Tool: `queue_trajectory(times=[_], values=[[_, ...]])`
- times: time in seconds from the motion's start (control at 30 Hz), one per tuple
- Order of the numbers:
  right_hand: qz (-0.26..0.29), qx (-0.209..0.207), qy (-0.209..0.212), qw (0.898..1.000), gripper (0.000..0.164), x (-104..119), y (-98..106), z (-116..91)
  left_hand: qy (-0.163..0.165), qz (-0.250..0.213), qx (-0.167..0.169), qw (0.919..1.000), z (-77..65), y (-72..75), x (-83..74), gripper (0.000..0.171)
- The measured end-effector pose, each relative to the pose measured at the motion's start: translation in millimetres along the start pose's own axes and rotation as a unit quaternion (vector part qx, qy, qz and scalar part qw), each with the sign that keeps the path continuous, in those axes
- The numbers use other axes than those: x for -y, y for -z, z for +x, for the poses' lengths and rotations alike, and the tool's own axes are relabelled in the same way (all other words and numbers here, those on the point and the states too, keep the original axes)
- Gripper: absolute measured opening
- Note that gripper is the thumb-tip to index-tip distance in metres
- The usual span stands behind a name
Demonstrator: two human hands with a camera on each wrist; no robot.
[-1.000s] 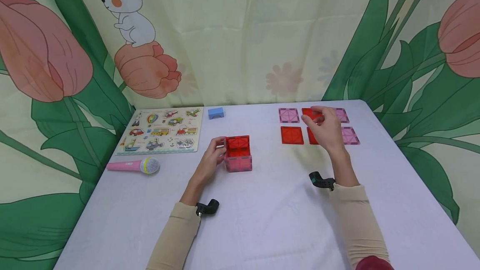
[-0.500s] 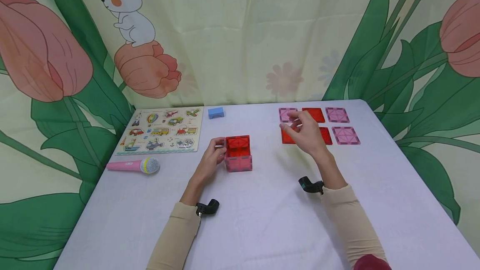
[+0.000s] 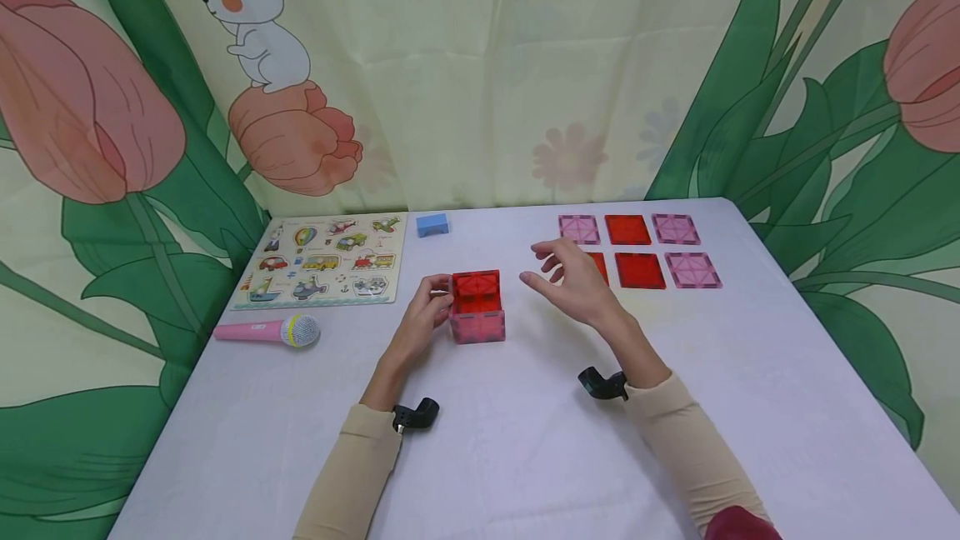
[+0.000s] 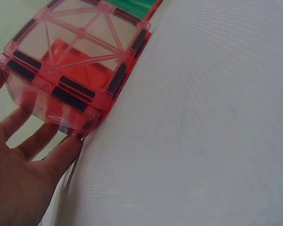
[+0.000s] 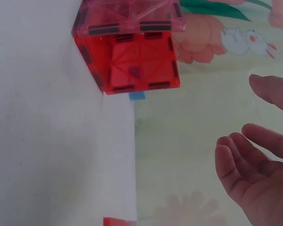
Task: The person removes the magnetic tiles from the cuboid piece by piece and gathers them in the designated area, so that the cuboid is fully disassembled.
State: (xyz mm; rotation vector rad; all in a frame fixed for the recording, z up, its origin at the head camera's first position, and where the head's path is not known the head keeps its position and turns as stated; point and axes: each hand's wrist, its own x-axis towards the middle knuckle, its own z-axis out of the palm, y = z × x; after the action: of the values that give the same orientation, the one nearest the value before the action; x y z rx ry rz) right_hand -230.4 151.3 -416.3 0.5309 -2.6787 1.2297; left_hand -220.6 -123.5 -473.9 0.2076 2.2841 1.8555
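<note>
A small box of see-through magnetic tiles (image 3: pixel 477 327) stands on the table in the head view, with a pink front and red inside. My left hand (image 3: pixel 426 311) rests against its left side; the left wrist view shows this hand (image 4: pixel 30 167) with its fingers extended and fingertips touching the pink side wall (image 4: pixel 47 110). Right of the box, my right hand (image 3: pixel 573 282) hovers with nothing in it. Its fingers are loosely bent, and the thumb is apart from them, as the right wrist view shows of the hand (image 5: pixel 264 165). Part of the box's inside (image 5: pixel 141 66) appears there too.
Flat tiles lie in two rows at the back right, among them a red tile (image 3: pixel 640 271) and a pink tile (image 3: pixel 692 271). A picture puzzle board (image 3: pixel 322 261), a pink microphone (image 3: pixel 266 331) and a blue block (image 3: pixel 432 226) lie to the left and back.
My right hand has moved left and toward me, from above the flat tiles to nearer the box, still holding nothing. The left hand and the box have stayed in place.
</note>
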Motion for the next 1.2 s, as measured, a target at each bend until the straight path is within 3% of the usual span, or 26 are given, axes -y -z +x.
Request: queue_trajectory(times=[0.2, 0.6, 0.9, 1.13, 1.2], values=[[0.009, 0.032, 0.023, 0.999, 0.048, 7, -13, -3, -0.003, 0.0, -0.006, 1.0, -9.5, -2.4, -12.2, 0.043], [0.0, 0.102, 0.055, 0.993, 0.052, 16, -35, -8, 0.0, -0.005, -0.005, 1.0, -6.3, -1.6, -7.5, 0.042], [-0.008, 0.163, 0.024, 0.986, 0.053, 15, -44, -8, -0.001, -0.002, 0.0, 1.0, -7.0, -0.3, -9.4, 0.044], [-0.023, 0.187, 0.022, 0.982, 0.042, 17, -46, -10, -0.02, -0.007, -0.013, 0.9997, 8.4, 1.4, 21.3, 0.045], [-0.031, 0.191, 0.023, 0.981, 0.037, 18, -46, -10, -0.019, -0.007, -0.012, 0.9997, 8.4, 1.6, 21.3, 0.044]])
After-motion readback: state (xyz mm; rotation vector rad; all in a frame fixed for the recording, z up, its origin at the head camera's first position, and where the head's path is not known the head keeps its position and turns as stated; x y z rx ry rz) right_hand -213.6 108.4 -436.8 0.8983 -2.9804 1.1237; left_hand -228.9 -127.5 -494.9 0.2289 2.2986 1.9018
